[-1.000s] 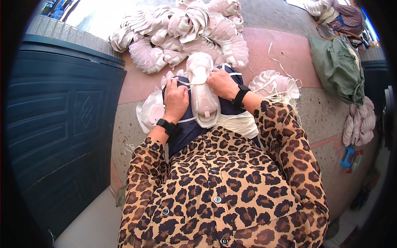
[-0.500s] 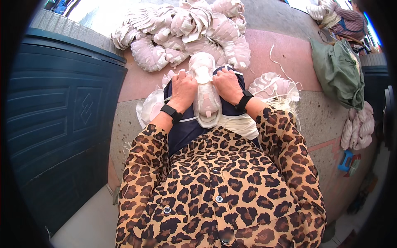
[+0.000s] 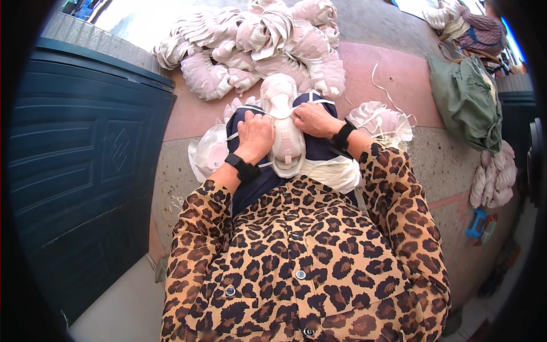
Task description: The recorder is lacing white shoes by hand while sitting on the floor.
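Observation:
A pale pink and white shoe upper [image 3: 286, 137] lies lengthwise across my lap on dark navy cloth. My left hand [image 3: 254, 137] is closed at its left edge, fingers curled on a thin white lace [image 3: 276, 117]. From the right, my right hand [image 3: 317, 120] pinches the lace beside the upper's middle, its knuckles upward. The fingertips partly hide where the lace meets the upper. More white and pink uppers [image 3: 209, 149] lie left of my lap, and a bundle of cream laces [image 3: 336, 174] hangs over my right thigh.
A big heap of bundled uppers [image 3: 256, 48] lies ahead on the floor. To the right are another upper [image 3: 376, 121] with loose strings, a green sack [image 3: 464, 102] and a blue object [image 3: 476, 222]. A dark blue panelled door [image 3: 85, 154] stands left. Another person [image 3: 481, 34] sits far right.
My left hand has dropped slightly toward me. The right hand has turned and shifted a little right and down, and the lace shows more plainly between them. The upper stays nearly in place.

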The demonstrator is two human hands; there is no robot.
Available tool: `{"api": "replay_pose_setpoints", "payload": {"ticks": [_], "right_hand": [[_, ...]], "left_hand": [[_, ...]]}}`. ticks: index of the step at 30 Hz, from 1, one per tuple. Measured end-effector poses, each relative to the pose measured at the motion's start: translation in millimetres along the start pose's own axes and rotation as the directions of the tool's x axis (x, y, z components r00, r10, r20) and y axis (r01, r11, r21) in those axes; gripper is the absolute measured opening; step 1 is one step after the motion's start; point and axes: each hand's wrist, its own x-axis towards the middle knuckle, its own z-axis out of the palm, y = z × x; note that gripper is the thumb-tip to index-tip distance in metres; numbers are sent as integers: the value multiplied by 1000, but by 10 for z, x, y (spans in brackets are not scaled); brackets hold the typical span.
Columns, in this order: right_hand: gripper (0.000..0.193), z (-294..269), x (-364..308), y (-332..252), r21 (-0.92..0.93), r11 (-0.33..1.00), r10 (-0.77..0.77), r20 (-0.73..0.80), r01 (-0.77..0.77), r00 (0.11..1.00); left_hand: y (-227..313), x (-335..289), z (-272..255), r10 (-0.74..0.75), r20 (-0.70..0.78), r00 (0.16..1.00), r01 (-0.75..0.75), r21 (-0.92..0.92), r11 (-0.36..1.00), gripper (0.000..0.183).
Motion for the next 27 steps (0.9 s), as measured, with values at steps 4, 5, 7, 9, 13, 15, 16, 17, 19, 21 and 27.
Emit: {"api": "replay_pose_setpoints", "payload": {"ticks": [4,5,7,9,13,15,16,17,19,21,27], "right_hand": [[24,42,-22,30,-42,998,-41,-15,40,999],[24,46,-33,28,-37,998,-51,-12,50,999],[21,50,-65,12,47,995,-85,-120,91,989],[19,44,-89,-20,43,992,-114,-150,122,982],[15,42,-149,-150,4,986,-157,-277,164,948],[13,33,-155,-215,-69,983,-185,-290,172,939],[12,24,-154,-237,-258,942,-271,-217,213,938],[12,23,-151,-263,-429,867,-343,-144,253,928],[11,34,-129,-311,-531,803,-363,-78,270,929],[11,46,-102,-347,-655,701,-361,15,282,932],[12,-190,-41,-385,-588,720,-413,63,369,908]], "left_hand": [[-93,61,27,44,103,994,-35,-87,996,17],[-122,69,32,41,91,995,-34,-79,996,17],[-167,74,39,60,112,992,-39,-178,983,18],[-194,77,43,54,111,992,-30,-204,979,18],[-220,76,55,64,88,994,-38,-270,962,18],[-235,80,65,57,97,994,-29,-276,961,18],[-243,83,72,70,80,994,-43,-292,955,19],[-254,87,75,61,96,994,-32,-286,958,19],[-270,93,83,81,80,994,-52,-313,948,19],[-278,96,91,76,89,993,-41,-341,939,19],[-254,92,117,55,91,994,-19,-351,936,17]]}}
